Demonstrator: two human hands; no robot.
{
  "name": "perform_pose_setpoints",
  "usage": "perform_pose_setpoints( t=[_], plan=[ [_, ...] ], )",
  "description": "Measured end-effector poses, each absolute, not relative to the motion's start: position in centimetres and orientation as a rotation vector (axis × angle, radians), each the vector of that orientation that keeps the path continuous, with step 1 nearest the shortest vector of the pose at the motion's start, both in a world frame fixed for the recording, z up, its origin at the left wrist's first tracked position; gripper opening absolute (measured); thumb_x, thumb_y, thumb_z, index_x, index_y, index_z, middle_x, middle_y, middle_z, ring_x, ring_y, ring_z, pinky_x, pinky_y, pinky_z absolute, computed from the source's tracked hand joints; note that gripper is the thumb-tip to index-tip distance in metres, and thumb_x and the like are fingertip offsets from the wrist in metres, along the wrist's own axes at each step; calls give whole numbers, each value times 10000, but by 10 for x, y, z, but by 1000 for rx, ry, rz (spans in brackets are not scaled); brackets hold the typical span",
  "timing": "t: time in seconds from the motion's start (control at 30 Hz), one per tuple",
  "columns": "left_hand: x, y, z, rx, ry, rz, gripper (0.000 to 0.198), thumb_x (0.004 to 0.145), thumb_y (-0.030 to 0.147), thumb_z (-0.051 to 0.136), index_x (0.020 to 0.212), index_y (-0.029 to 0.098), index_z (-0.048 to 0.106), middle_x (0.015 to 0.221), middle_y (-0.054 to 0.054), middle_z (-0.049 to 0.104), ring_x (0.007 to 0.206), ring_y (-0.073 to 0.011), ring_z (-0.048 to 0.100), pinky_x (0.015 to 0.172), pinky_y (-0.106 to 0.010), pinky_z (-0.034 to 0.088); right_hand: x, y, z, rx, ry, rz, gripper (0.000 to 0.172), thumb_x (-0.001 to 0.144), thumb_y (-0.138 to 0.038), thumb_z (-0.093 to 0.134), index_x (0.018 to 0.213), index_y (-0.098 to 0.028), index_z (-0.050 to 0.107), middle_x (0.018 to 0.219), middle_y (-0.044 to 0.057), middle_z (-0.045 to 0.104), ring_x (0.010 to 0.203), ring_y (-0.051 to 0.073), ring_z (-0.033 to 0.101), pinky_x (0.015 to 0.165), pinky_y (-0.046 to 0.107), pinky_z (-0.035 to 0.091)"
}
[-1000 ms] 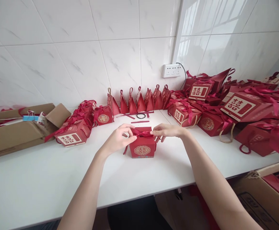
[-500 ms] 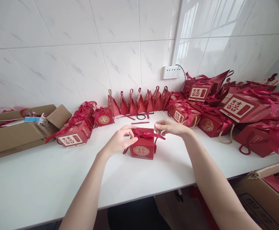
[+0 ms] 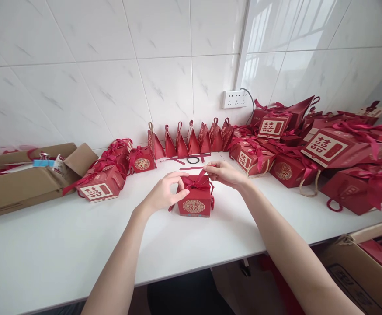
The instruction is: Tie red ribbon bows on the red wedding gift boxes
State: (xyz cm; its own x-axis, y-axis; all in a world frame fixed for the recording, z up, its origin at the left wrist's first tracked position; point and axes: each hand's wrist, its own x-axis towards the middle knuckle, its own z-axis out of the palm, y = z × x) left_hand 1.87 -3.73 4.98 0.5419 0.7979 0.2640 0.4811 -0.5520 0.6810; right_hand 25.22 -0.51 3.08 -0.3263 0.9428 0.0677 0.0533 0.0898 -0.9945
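A small red gift box (image 3: 194, 207) with a round gold emblem stands upright on the white table (image 3: 89, 245). A dark red ribbon (image 3: 199, 181) is tied in a bow on its top, and cords hang at both sides. My left hand (image 3: 168, 191) is at the box's upper left, thumb and forefinger closed on the left part of the ribbon. Above the box's right side, my right hand (image 3: 225, 173) pinches a ribbon end and holds it raised.
Behind stand several red triangular boxes (image 3: 204, 141), with ribbon strips and a black ring (image 3: 192, 160) before them. Finished-looking red boxes (image 3: 104, 181) sit left beside a cardboard box (image 3: 20, 188); many more (image 3: 325, 146) pile up right. Another carton (image 3: 358, 271) is lower right.
My right hand has moved left and slightly up, and now pinches a ribbon end that lay loose toward the right before. My left hand has stayed in place.
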Motion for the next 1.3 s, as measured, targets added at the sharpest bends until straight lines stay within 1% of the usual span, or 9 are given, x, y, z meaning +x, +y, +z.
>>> perform_pose_setpoints(
  t=[0.13,0.23,0.33,0.53,0.77,0.83,1.03,1.17,1.3],
  plan=[
    [18,-36,48,2260,1031,778,174,745,311,574,623,207,505,1272,-43,541,1201,-238,473,1065,-429,308,248,-4,28,-1327,-1646,1059,290,667,-433,675,759,-163,620,696,1,559,619,121,475,562,263,356],
    [18,-35,47,2281,1040,787,173,743,334,584,647,207,515,1294,-57,520,1229,-243,447,1071,-432,297,240,-10,32,-1354,-1611,618,237,714,-371,636,865,-190,615,878,52,601,860,205,549,746,336,425],
    [18,-35,46,2316,1055,790,168,739,343,595,661,209,530,1313,-52,502,1266,-246,406,1076,-422,293,226,-19,37,-1231,-1714,357,174,780,-372,580,808,-211,638,975,76,588,1028,239,523,920,407,372],
    [19,-34,45,2421,1109,793,134,740,326,601,680,211,571,1322,-42,480,1277,-266,369,1079,-464,252,203,-27,37,-1187,-1920,638,126,753,-307,612,703,-204,664,1035,72,596,1068,233,528,931,382,375],
    [20,-36,46,2501,1154,830,134,747,287,596,649,199,572,1225,-37,531,1205,-264,416,1059,-504,242,213,-23,35,-1220,-1681,956,149,754,-301,543,711,-163,581,797,15,612,710,135,560,670,265,430],
    [21,-37,46,2497,1154,847,66,738,274,604,734,208,604,1159,-44,556,1169,-256,443,1047,-493,274,212,-23,34,-1222,-1689,966,151,760,-299,534,709,-162,572,776,7,609,697,128,554,652,254,417],
    [23,-36,43,2531,1084,825,240,775,258,563,995,250,658,1109,-39,575,1129,-243,473,1029,-464,324,216,-23,36,-1217,-1774,893,181,781,-341,554,740,-166,567,835,25,633,801,153,581,697,256,418],
    [23,-36,42,2543,1027,866,262,783,237,560,1022,239,668,1069,-45,588,1083,-224,497,1023,-444,333,244,-19,42,-1434,-1731,899,361,798,-512,540,886,-165,582,963,74,639,858,182,585,714,278,432],
    [24,-36,41,2583,1012,852,248,795,232,548,1003,242,683,1026,-43,609,1016,-215,528,981,-438,368,271,-17,45,-1543,-1836,1246,556,756,-677,490,805,-135,609,916,112,640,776,188,596,681,304,463]
  ],
)
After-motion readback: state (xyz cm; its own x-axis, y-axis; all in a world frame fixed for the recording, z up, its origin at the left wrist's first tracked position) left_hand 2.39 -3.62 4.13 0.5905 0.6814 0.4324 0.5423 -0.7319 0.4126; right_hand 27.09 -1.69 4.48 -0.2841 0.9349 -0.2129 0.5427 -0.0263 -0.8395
